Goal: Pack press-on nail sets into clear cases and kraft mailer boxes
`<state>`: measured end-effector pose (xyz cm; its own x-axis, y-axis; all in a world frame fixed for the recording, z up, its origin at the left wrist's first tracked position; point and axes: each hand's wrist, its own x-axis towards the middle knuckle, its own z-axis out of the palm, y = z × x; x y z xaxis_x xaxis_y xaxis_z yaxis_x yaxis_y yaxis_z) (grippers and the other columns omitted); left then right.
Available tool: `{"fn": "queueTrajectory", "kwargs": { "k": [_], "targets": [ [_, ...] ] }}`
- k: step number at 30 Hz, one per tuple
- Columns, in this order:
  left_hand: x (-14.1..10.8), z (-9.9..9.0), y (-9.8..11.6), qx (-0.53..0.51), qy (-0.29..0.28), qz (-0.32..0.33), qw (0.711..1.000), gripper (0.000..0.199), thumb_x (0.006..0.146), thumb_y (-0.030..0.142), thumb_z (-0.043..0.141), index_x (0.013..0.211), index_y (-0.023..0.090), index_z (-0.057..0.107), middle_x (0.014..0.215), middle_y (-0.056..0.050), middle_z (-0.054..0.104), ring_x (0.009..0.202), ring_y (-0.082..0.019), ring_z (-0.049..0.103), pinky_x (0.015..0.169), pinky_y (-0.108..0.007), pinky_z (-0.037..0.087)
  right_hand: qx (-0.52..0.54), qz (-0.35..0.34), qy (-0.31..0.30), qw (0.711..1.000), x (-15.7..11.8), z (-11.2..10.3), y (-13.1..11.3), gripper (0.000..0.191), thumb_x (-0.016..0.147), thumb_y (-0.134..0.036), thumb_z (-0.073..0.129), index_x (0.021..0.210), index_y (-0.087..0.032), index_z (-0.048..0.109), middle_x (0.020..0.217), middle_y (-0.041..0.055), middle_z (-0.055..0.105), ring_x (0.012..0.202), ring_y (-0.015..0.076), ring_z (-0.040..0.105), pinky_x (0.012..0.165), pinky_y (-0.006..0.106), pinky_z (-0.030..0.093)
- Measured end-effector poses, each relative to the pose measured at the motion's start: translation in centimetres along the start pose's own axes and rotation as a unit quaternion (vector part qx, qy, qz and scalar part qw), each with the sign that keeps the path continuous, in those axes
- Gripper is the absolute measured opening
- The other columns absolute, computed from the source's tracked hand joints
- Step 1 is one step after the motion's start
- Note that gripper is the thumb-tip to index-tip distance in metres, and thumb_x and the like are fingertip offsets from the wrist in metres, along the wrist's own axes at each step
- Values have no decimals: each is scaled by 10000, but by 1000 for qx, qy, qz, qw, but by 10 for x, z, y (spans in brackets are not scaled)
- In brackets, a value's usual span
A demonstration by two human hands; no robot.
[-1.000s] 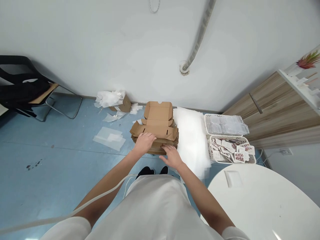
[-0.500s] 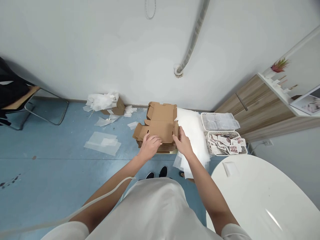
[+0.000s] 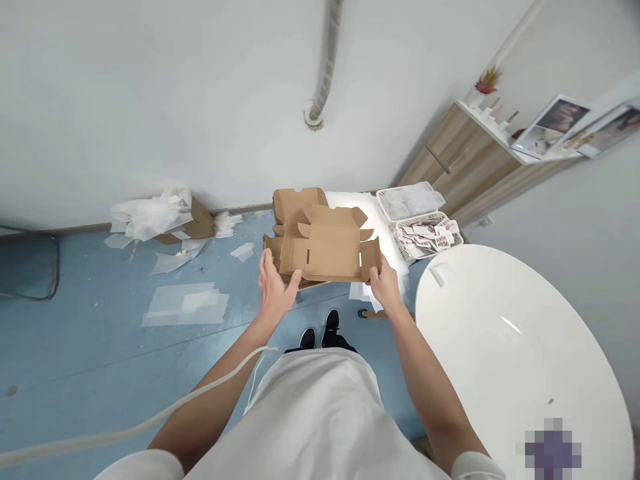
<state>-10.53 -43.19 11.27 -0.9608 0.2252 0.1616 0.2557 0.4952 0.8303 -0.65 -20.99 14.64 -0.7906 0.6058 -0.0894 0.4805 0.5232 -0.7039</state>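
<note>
A flat, unfolded cardboard box (image 3: 334, 252) with slots and raised side flaps is lifted off a stack of like blanks (image 3: 295, 203). My right hand (image 3: 386, 283) pinches its right flap, thumb in front and fingers behind. At the left end, my left hand (image 3: 277, 288) has its fingers stretched up along the edge and its thumb spread apart near the front edge. It seems to touch the cardboard there without closing round it; how firm the contact is cannot be made out.
White sheets (image 3: 345, 199) lie right of the stack, beside two white baskets holding clear packets (image 3: 410, 200) and printed cards (image 3: 425, 237). A round white table (image 3: 500, 320) stands at right. Scrap-filled carton (image 3: 200, 220) and loose sheets (image 3: 187, 305) are on the floor. A pale cable (image 3: 200, 393) crosses my left arm.
The top box blank has come up off the stack and moved right and towards me. My left hand has shifted from its front edge to its left end. The view has turned right.
</note>
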Motion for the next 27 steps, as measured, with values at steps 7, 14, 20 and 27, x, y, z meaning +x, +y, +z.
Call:
{"fn": "queueTrajectory", "kwargs": {
  "k": [7, 14, 20, 27],
  "targets": [
    [2, 53, -5, -197, -156, -5, 968, 457, 757, 333, 530, 1180, 165, 485, 1137, -103, 563, 996, -197, 557, 876, -348, 433, -67, 28, 138, 988, -61, -26, 41, 557, 777, -210, 293, 1331, -147, 280, 583, 0, 551, 526, 174, 510, 529, 280, 398],
    [-25, 111, 31, -163, -319, 74, 931, 325, 753, 301, 505, 1022, 133, 577, 948, -77, 633, 814, -173, 595, 760, -316, 471, -43, 144, 238, 960, -138, -48, 94, 526, 819, -283, 287, 1333, -170, 280, 697, 16, 601, 552, 158, 509, 546, 270, 391],
    [-59, 171, 67, -146, -461, 174, 858, 298, 768, 289, 467, 997, 144, 591, 905, -66, 615, 780, -164, 576, 717, -296, 467, 73, 204, 363, 906, -203, -68, 145, 391, 858, -369, 264, 1079, -173, 519, 906, 73, 604, 776, 174, 535, 677, 282, 414],
    [-107, 256, 115, -61, -541, 274, 793, 258, 741, 259, 470, 933, 173, 620, 777, -28, 565, 694, -148, 523, 638, -278, 446, 114, 326, 394, 852, -258, -102, 226, 218, 758, -301, 367, 661, -178, 518, 663, 7, 502, 620, 140, 441, 564, 244, 358]
  ]
}}
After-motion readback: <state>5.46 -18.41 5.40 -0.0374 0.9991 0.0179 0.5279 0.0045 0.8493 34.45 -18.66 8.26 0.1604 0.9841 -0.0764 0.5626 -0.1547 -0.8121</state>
